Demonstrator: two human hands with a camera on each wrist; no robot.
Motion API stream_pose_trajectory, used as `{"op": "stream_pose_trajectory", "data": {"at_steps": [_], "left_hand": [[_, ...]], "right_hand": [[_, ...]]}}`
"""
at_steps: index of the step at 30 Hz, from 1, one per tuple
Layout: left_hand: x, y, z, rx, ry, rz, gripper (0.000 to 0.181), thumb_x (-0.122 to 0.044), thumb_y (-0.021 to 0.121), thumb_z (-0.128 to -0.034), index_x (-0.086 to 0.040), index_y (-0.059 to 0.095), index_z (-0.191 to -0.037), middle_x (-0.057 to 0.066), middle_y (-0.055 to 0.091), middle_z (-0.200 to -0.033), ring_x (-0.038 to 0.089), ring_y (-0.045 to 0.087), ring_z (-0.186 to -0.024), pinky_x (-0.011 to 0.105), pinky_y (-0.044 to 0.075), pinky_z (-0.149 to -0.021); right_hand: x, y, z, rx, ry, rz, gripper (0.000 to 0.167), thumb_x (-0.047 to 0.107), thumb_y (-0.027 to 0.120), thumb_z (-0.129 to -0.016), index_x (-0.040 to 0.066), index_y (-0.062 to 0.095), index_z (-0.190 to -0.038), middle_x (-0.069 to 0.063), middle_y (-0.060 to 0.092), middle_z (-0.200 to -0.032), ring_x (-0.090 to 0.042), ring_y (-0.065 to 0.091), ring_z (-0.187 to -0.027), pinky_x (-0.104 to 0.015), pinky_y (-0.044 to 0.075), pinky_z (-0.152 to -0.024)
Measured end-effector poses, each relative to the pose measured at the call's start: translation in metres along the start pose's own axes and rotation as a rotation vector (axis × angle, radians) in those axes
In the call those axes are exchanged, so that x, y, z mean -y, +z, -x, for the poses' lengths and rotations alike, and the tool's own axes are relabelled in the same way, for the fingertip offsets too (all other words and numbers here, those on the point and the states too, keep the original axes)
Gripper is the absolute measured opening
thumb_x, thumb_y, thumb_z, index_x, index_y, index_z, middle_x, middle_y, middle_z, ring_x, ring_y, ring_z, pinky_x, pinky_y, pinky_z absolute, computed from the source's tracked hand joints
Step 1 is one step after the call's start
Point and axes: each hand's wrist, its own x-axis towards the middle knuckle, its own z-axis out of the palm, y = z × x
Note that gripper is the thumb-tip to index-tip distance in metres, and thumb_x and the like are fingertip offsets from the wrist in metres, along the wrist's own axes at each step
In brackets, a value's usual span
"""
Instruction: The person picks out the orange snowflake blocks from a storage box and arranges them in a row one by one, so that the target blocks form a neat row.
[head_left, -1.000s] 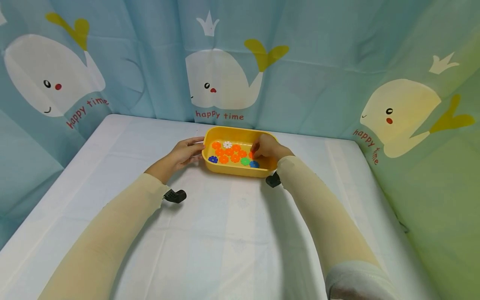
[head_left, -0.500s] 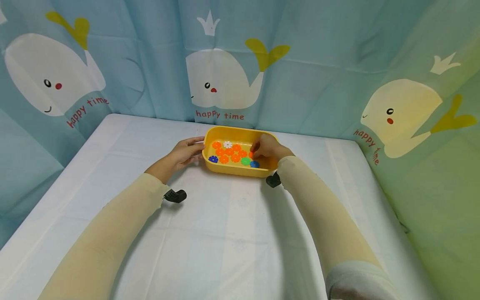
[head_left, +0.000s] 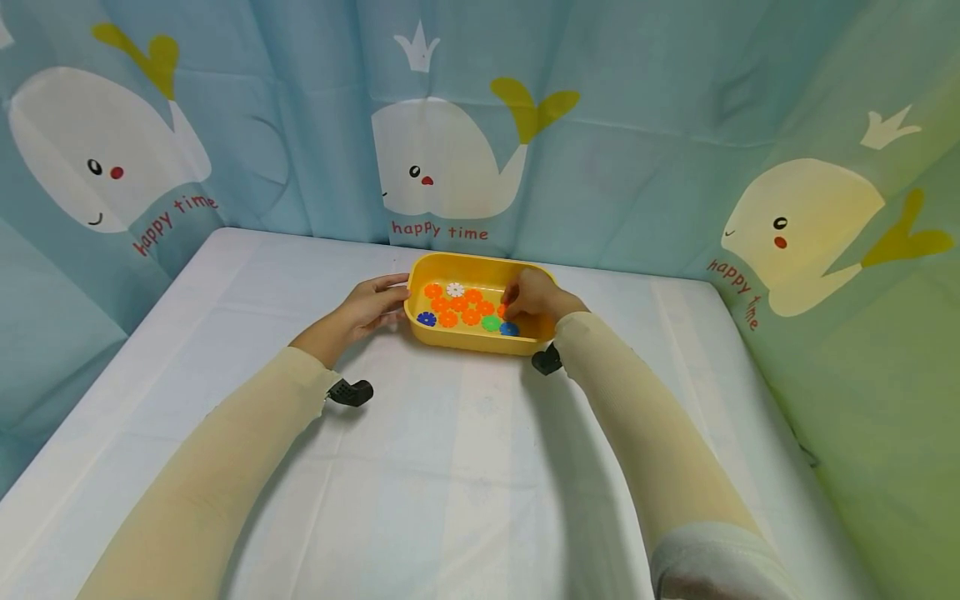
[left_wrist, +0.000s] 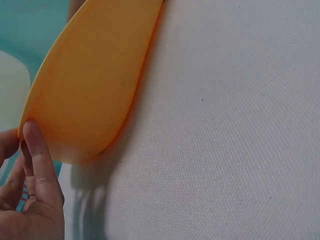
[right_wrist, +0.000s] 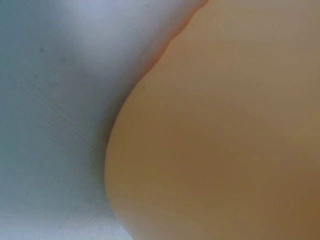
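A yellow plastic tub (head_left: 468, 340) sits toward the far side of the table. My left hand (head_left: 367, 305) is at its left end; the left wrist view shows the thumb on the outer wall and a finger across the rim, pinching the edge of the tub (left_wrist: 95, 90). My right hand (head_left: 538, 296) reaches over the right end into the tub, fingers curled down around an orange snowflake disc (head_left: 503, 310) that is mostly hidden. In the right wrist view the tub wall (right_wrist: 215, 135) fills much of the picture, and the hand does not show.
Several orange snowflake discs (head_left: 458, 303) lie in the tub, with a white disc (head_left: 455, 289), a green disc (head_left: 491, 322), a dark blue disc (head_left: 426, 318) and a blue disc (head_left: 508, 328). A whale-print curtain (head_left: 630, 192) stands behind the white-clothed table (head_left: 420, 467).
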Motion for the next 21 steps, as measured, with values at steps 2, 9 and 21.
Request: {"op": "stream_pose_trajectory", "data": {"at_steps": [2,9,21], "left_hand": [[0.0000,0.0003,0.0003,0.003,0.001,0.003,0.053,-0.019,0.060,-0.0989,-0.021,0.044,-0.149,0.008,0.050,-0.147,0.017,0.060,-0.105,0.030,0.049,-0.099],[0.0005,0.0006,-0.0005,-0.004,-0.003,0.017,0.052,-0.018,0.061,-0.0984,-0.021,0.045,-0.148,0.007,0.051,-0.145,0.017,0.060,-0.104,0.030,0.050,-0.097],[-0.0012,0.0022,0.0023,-0.011,-0.004,-0.010,0.052,-0.019,0.059,-0.0993,-0.022,0.044,-0.149,0.008,0.051,-0.144,0.014,0.059,-0.098,0.030,0.049,-0.100]], "right_hand": [[0.0002,-0.0003,0.0002,-0.002,-0.004,0.004,0.017,0.014,0.078,-0.084,0.003,0.070,-0.095,-0.006,0.064,-0.089,-0.021,0.049,-0.083,-0.023,0.039,-0.070],[-0.0022,0.0005,-0.0012,0.002,-0.023,-0.014,0.017,0.014,0.078,-0.084,0.003,0.069,-0.093,-0.006,0.061,-0.087,-0.021,0.048,-0.083,-0.024,0.039,-0.069],[0.0017,-0.0042,0.0070,0.036,-0.030,-0.098,0.016,0.008,0.075,-0.086,0.000,0.064,-0.096,-0.010,0.062,-0.093,-0.021,0.050,-0.081,-0.023,0.044,-0.073]]}}
